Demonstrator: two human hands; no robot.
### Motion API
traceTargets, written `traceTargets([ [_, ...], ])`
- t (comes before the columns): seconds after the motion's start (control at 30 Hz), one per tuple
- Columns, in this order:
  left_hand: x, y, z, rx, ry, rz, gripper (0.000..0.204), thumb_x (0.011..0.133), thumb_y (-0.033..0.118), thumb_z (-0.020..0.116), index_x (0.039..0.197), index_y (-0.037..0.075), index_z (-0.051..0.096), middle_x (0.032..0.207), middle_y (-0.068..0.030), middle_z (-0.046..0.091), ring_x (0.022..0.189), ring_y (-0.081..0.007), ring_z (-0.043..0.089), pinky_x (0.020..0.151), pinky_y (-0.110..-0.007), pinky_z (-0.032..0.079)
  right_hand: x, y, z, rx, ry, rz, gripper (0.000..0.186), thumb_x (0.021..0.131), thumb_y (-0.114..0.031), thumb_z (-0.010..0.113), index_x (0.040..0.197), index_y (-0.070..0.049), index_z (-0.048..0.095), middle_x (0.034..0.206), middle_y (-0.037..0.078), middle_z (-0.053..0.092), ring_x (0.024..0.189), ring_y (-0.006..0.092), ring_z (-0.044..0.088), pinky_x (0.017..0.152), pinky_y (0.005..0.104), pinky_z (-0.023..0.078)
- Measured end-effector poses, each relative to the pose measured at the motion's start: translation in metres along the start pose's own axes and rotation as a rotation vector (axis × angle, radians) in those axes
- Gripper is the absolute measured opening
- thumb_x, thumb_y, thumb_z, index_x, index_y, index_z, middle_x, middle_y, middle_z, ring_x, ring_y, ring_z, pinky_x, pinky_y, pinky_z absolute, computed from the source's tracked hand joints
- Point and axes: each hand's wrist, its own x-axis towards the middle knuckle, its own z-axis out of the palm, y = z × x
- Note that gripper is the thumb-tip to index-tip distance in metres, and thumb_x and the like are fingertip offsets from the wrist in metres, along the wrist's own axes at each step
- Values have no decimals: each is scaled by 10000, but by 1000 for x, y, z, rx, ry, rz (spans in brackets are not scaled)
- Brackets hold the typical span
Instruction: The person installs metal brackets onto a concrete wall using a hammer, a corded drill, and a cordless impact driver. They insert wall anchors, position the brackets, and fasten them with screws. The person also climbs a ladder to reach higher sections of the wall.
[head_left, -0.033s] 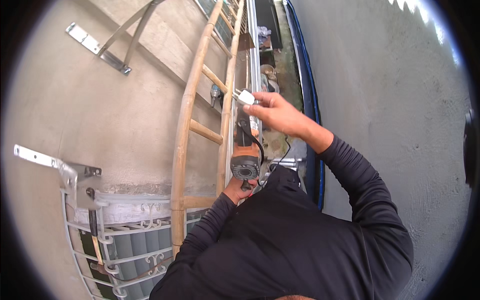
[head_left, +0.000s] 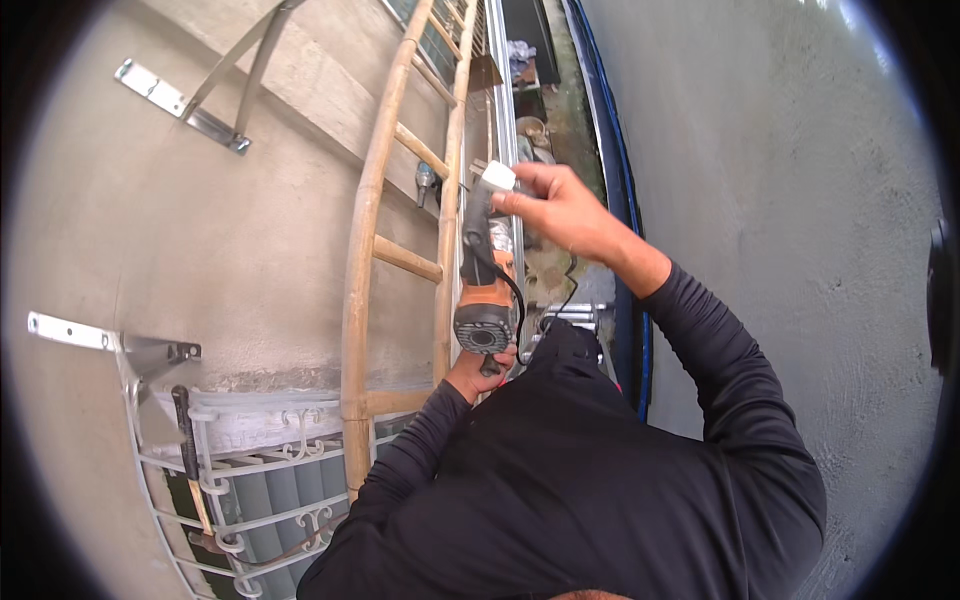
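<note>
While a white plug (head_left: 499,177) is pinched by the right hand (head_left: 572,216), fingers nearly closed, the left hand (head_left: 468,377) is part-hidden by an orange power tool (head_left: 488,293); hold can't be told.

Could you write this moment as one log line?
Right grip: pinching white plug | Left grip: at lower end of orange-black power tool, partly hidden | Nearby: bamboo ladder, hammer

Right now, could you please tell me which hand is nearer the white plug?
Right. The right hand holds the white plug; the left hand is farther off, lower in view, by the orange power tool.
</note>
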Motion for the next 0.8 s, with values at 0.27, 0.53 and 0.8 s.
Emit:
traceTargets([
  [0.27,32,6,-13,-87,33,-317,186,1103,134,535,1230,0,557,753,49,453,629,-61,493,548,-250,447,-29,208,-45,-21,174,522,372,1067,-293,600,1171,46,712,863,36,693,784,141,625,740,355,521],
  [0.53,67,24,-43,74,283,-55,190,1036,190,593,1134,32,635,900,-54,630,697,-127,552,557,-255,492,-130,185,55,95,509,515,423,1161,-327,431,1317,8,637,941,90,683,903,207,635,835,388,504],
  [0.8,159,68,-86,-44,398,-154,114,1056,154,540,973,87,579,761,42,532,612,-49,525,521,-211,451,-89,114,-28,549,282,746,330,1161,-318,447,990,-57,556,608,-26,433,512,94,427,589,299,480],
])
